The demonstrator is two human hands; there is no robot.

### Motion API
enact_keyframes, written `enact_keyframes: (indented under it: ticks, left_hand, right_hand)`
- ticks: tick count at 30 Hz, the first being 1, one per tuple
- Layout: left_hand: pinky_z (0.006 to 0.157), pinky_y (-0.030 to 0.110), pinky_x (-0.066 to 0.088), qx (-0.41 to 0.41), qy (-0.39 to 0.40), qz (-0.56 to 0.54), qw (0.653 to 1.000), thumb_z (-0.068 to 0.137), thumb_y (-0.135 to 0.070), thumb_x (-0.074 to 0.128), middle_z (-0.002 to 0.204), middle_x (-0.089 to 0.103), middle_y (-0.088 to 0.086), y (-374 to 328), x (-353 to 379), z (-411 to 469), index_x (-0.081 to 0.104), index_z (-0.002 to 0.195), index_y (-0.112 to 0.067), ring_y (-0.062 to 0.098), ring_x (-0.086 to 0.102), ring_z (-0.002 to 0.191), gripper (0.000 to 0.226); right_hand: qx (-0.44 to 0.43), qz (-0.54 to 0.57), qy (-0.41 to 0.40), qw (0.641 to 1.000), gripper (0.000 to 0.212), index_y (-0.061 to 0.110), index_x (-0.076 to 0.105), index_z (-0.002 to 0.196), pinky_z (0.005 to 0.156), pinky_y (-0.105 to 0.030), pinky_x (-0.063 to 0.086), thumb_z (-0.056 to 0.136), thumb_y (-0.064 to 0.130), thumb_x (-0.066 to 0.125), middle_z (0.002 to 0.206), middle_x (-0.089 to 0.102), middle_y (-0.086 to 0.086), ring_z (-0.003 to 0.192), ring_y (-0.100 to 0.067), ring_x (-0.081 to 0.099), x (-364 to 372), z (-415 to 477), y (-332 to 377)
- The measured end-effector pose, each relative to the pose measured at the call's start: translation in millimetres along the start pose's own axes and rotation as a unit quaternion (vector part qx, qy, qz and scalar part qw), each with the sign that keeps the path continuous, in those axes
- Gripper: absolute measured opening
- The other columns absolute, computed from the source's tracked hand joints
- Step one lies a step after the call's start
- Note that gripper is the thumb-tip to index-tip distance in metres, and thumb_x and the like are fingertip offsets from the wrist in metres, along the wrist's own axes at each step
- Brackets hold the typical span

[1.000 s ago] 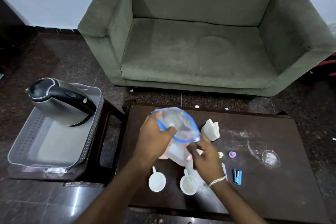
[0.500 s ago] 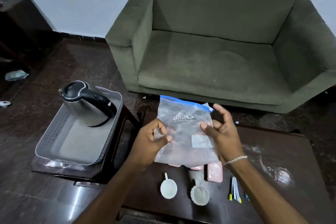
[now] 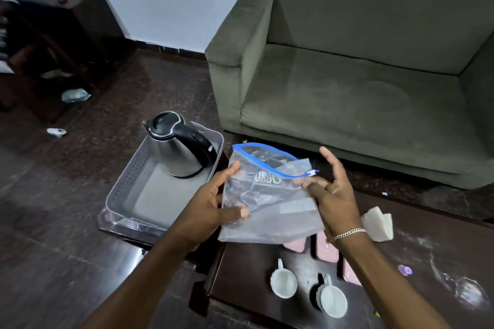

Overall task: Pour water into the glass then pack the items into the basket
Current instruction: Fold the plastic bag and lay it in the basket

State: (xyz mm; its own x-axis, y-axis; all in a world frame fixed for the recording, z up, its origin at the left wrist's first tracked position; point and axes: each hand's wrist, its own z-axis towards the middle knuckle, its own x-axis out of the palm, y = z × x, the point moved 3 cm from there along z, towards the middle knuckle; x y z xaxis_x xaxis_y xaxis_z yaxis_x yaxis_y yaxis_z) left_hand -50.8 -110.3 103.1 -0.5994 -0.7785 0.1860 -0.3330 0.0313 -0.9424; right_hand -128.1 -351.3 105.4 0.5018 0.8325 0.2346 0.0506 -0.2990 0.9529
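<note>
Dark surface (image 3: 417, 243) before green armchair (image 3: 361, 83). Left of it, grey basket (image 3: 125, 189) holds kettle (image 3: 179, 149). Our left hand (image 3: 211, 208) pinches zip bag (image 3: 267, 200); right hand (image 3: 334, 195) open, touching it.

The kettle (image 3: 177, 147) stands in the basket (image 3: 125, 192), left of the surface (image 3: 427, 224). Two cups (image 3: 283, 281) sit near on the surface; the armchair (image 3: 361, 75) stands beyond it.

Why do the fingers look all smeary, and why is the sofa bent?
Head view: the right hand is blurred because it is moving; the wide-angle lens curves the sofa and the floor near the edges; the zip bag and the kettle catch soft glare.
</note>
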Motion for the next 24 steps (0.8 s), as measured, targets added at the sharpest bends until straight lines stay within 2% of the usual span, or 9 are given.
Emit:
enact_keyframes:
  ticks: [3, 6, 11, 14, 17, 19, 21, 22, 24]
  left_hand:
    - [0.103, 0.044, 0.053, -0.010, -0.061, -0.031, 0.998, 0.072, 0.001, 0.084, 0.148, 0.059, -0.004, -1, -26, -5, 0.049, 0.149, -0.026, 0.027, 0.061, 0.130, 0.089]
    - [0.089, 0.032, 0.059, 0.000, -0.082, -0.001, 0.997, 0.071, 0.001, 0.087, 0.140, 0.065, -0.007, -7, -53, -13, 0.058, 0.141, -0.026, 0.025, 0.068, 0.121, 0.080]
    - [0.093, 0.034, 0.059, 0.006, -0.069, 0.053, 0.996, 0.076, -0.003, 0.087, 0.141, 0.064, -0.003, -15, -96, -28, 0.062, 0.138, -0.029, 0.024, 0.068, 0.121, 0.072]
    - [0.097, 0.039, 0.057, 0.009, -0.102, 0.083, 0.991, 0.072, -0.009, 0.089, 0.143, 0.063, -0.007, -17, -121, -36, 0.061, 0.139, -0.033, 0.023, 0.069, 0.119, 0.076]
    - [0.096, 0.040, 0.057, 0.008, -0.158, 0.142, 0.977, 0.068, -0.012, 0.089, 0.132, 0.070, -0.003, -20, -139, -39, 0.064, 0.136, -0.030, 0.025, 0.071, 0.111, 0.075]
    - [0.093, 0.038, 0.058, 0.008, -0.185, 0.219, 0.958, 0.069, -0.007, 0.089, 0.120, 0.073, 0.001, -24, -147, -38, 0.069, 0.127, -0.025, 0.023, 0.071, 0.104, 0.065]
    - [0.080, 0.022, 0.053, 0.019, -0.204, 0.307, 0.929, 0.073, 0.000, 0.089, 0.099, 0.072, -0.005, -26, -153, -37, 0.072, 0.109, -0.027, 0.006, 0.068, 0.087, 0.048]
    - [0.075, 0.016, 0.049, 0.023, -0.216, 0.351, 0.911, 0.074, -0.001, 0.088, 0.090, 0.070, -0.007, -28, -154, -37, 0.073, 0.099, -0.026, 0.003, 0.065, 0.079, 0.038]
    - [0.070, 0.024, 0.045, 0.023, -0.249, 0.410, 0.877, 0.075, -0.007, 0.088, 0.081, 0.066, -0.003, -31, -162, -37, 0.073, 0.084, -0.014, 0.008, 0.061, 0.072, 0.019]
  right_hand:
    - [-0.070, -0.091, 0.065, 0.991, 0.043, 0.029, 0.059, 0.119, 0.068, -0.028, 0.052, 0.090, -0.003, 0.066, 0.086, 0.073, -0.022, 0.075, -0.020, 0.065, 30, -1, 2]
    - [-0.103, -0.185, 0.145, 0.966, 0.030, 0.020, 0.076, 0.095, 0.082, -0.025, 0.048, 0.086, -0.008, 0.068, 0.096, 0.074, -0.004, 0.089, -0.012, 0.067, 59, 2, -5]
    - [0.004, -0.152, 0.204, 0.967, 0.057, 0.012, 0.066, 0.127, 0.102, -0.030, 0.046, 0.082, -0.022, 0.059, 0.129, 0.064, -0.009, 0.119, -0.019, 0.062, 100, 18, -18]
    - [0.089, -0.067, 0.230, 0.967, 0.074, 0.016, 0.049, 0.144, 0.099, -0.036, 0.047, 0.082, -0.026, 0.054, 0.135, 0.063, 0.002, 0.117, -0.018, 0.062, 123, 24, -31]
    - [0.082, -0.164, 0.238, 0.954, 0.080, 0.015, 0.041, 0.149, 0.107, -0.039, 0.045, 0.081, -0.022, 0.061, 0.142, 0.057, 0.001, 0.123, -0.018, 0.058, 137, 27, -42]
    - [0.066, -0.259, 0.204, 0.942, 0.073, 0.015, 0.049, 0.145, 0.109, -0.038, 0.046, 0.080, -0.013, 0.067, 0.138, 0.060, 0.003, 0.120, -0.013, 0.060, 147, 31, -47]
    - [0.053, -0.331, 0.157, 0.929, 0.056, 0.014, 0.065, 0.131, 0.102, -0.033, 0.050, 0.079, -0.005, 0.070, 0.118, 0.070, 0.003, 0.104, -0.009, 0.066, 159, 32, -52]
    - [0.043, -0.366, 0.137, 0.919, 0.042, 0.013, 0.072, 0.118, 0.094, -0.030, 0.053, 0.078, -0.001, 0.071, 0.102, 0.074, 0.001, 0.091, -0.011, 0.067, 166, 33, -55]
    - [0.024, -0.418, 0.120, 0.900, 0.007, 0.009, 0.076, 0.081, 0.073, -0.027, 0.049, 0.079, 0.005, 0.070, 0.077, 0.067, -0.006, 0.073, -0.018, 0.060, 180, 34, -61]
